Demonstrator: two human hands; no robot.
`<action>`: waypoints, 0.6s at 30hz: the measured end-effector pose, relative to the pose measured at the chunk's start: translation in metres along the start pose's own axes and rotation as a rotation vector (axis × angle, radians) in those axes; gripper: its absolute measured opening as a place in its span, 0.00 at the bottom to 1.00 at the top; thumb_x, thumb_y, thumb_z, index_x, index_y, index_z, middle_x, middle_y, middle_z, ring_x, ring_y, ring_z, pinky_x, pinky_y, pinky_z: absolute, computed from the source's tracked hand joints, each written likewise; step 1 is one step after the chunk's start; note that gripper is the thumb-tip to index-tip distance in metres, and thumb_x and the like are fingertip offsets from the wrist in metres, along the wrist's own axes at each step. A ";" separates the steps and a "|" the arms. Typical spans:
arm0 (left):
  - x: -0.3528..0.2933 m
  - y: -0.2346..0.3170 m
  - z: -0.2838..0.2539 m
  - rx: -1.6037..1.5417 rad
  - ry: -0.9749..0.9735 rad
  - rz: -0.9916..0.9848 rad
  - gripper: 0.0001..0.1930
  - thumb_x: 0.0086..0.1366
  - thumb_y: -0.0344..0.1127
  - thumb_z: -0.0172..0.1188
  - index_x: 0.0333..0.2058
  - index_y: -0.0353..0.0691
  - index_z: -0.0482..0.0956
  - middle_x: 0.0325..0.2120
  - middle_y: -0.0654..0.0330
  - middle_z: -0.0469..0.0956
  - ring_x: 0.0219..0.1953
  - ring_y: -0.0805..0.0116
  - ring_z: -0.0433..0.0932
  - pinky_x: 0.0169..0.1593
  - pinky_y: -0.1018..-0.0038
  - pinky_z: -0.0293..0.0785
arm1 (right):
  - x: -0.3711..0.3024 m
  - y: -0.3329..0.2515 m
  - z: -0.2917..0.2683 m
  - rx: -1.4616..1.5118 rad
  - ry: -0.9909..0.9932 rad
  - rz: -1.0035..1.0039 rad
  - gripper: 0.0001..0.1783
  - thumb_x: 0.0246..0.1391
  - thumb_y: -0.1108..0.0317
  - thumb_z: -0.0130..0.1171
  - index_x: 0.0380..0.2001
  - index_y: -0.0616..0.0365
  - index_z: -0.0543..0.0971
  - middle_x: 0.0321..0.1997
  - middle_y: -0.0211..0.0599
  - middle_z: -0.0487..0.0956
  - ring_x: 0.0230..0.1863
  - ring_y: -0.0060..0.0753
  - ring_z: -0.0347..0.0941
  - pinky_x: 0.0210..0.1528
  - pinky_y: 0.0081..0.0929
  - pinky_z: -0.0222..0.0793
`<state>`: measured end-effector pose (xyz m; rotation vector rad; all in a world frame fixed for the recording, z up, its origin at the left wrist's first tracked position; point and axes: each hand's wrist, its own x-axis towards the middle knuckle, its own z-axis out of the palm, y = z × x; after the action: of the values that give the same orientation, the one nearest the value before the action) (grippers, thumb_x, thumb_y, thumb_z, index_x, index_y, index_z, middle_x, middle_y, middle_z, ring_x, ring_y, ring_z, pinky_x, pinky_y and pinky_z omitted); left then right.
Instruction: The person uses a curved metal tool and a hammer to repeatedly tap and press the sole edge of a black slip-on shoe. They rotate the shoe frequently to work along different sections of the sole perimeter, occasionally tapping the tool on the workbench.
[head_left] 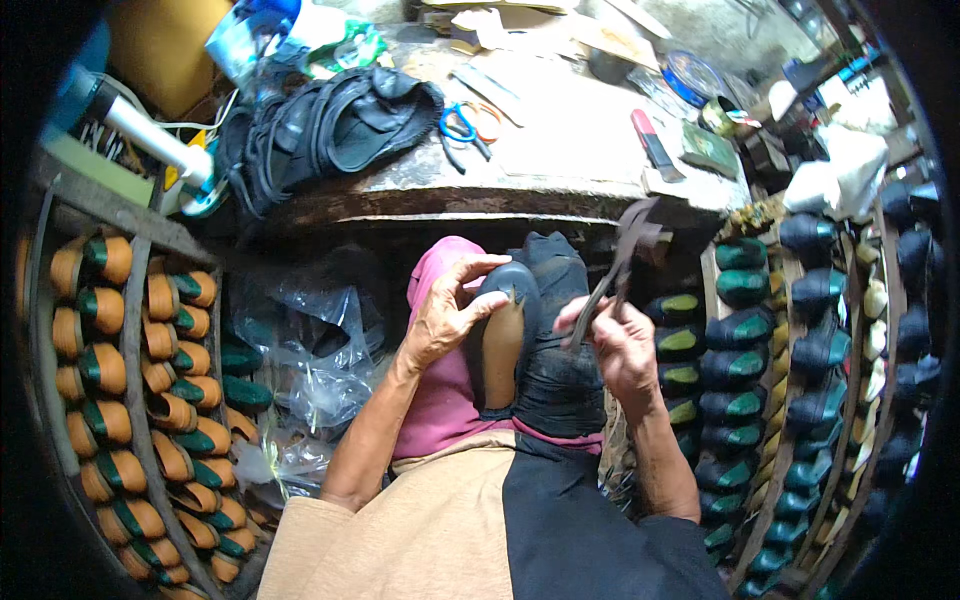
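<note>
Between my thighs a dark shoe upper on a last [503,345] stands with its tan underside facing up and toe away from me. My left hand [447,315] is at the toe's left side, thumb and fingers closed on the dark edge. In my right hand [622,345], just right of the shoe, is a dark metal tool [628,245] that looks like pincers, raised with its head up and apart from the shoe. Motion blurs the tool, so its jaws are unclear. A pink cloth [440,395] covers my left thigh.
Ahead stands a worn workbench [560,170] with black shoe uppers [340,130], blue-handled scissors [460,125] and a red-handled cutter [652,140]. Racks of orange-brown shoes [105,370] stand left; racks of dark shoes [735,380] stand right. Clear plastic bags [325,340] lie beside my left leg.
</note>
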<state>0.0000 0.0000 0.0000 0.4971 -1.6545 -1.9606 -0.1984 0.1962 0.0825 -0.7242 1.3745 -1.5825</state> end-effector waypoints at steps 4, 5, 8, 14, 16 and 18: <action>0.005 -0.004 0.012 0.060 0.077 0.018 0.22 0.75 0.32 0.74 0.64 0.35 0.82 0.55 0.56 0.87 0.56 0.64 0.88 0.60 0.67 0.86 | -0.056 0.000 0.018 -0.197 -0.037 0.335 0.18 0.83 0.61 0.55 0.39 0.64 0.81 0.33 0.35 0.84 0.32 0.26 0.82 0.39 0.28 0.78; 0.003 -0.004 0.016 0.062 0.106 0.004 0.21 0.75 0.32 0.74 0.63 0.35 0.83 0.53 0.57 0.87 0.55 0.64 0.89 0.59 0.67 0.86 | -0.070 0.000 0.021 -0.213 -0.089 0.411 0.18 0.83 0.61 0.56 0.40 0.64 0.82 0.35 0.34 0.85 0.33 0.23 0.82 0.39 0.27 0.77; -0.006 -0.004 0.038 0.016 0.124 -0.012 0.18 0.77 0.29 0.71 0.62 0.37 0.83 0.53 0.58 0.87 0.53 0.68 0.87 0.59 0.69 0.85 | -0.101 0.003 0.027 -0.172 -0.147 0.505 0.19 0.82 0.60 0.58 0.56 0.66 0.86 0.43 0.33 0.88 0.48 0.22 0.84 0.52 0.27 0.80; -0.017 0.015 0.060 -0.119 0.119 -0.051 0.23 0.75 0.26 0.72 0.66 0.38 0.81 0.52 0.59 0.86 0.53 0.71 0.85 0.57 0.72 0.83 | -0.110 0.003 0.015 -0.120 -0.146 0.640 0.22 0.82 0.60 0.59 0.65 0.64 0.85 0.55 0.34 0.90 0.58 0.22 0.82 0.64 0.26 0.77; -0.018 0.019 0.060 -0.123 0.094 -0.089 0.22 0.76 0.26 0.71 0.66 0.37 0.81 0.52 0.59 0.86 0.53 0.73 0.84 0.59 0.72 0.81 | -0.107 -0.004 0.012 -0.128 -0.136 0.627 0.20 0.82 0.63 0.58 0.64 0.66 0.85 0.59 0.37 0.89 0.61 0.25 0.83 0.67 0.30 0.77; -0.024 0.023 0.060 -0.093 0.062 -0.091 0.20 0.79 0.29 0.68 0.66 0.35 0.82 0.51 0.62 0.86 0.51 0.76 0.83 0.59 0.74 0.79 | -0.105 -0.013 0.013 -0.161 -0.126 0.615 0.20 0.82 0.64 0.57 0.64 0.66 0.85 0.57 0.37 0.89 0.58 0.25 0.83 0.64 0.31 0.77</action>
<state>-0.0125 0.0593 0.0328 0.6006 -1.5193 -2.0559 -0.1452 0.2843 0.1103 -0.4222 1.4611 -0.9375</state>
